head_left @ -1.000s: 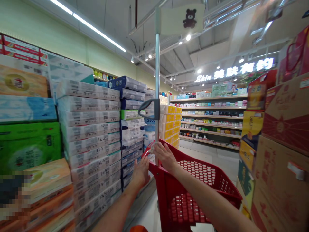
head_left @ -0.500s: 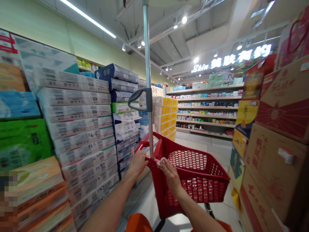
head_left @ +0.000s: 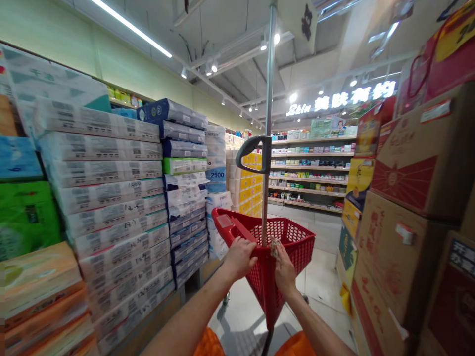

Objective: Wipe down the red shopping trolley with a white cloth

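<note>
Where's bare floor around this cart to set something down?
Bare floor between red cart and cardboard boxes at right, and beyond the cart toward the shelves. Crowded: the stacked packs at left, and the cart's edge by the pole, with left hand, right hand and cloth.

One red cart (head_left: pixel 265 289); at its rim, two hands (head_left: pixel 239 258), one cloth (head_left: pixel 273 245), one pole (head_left: pixel 264 207); above it, one grey handle (head_left: pixel 266 155).
</note>
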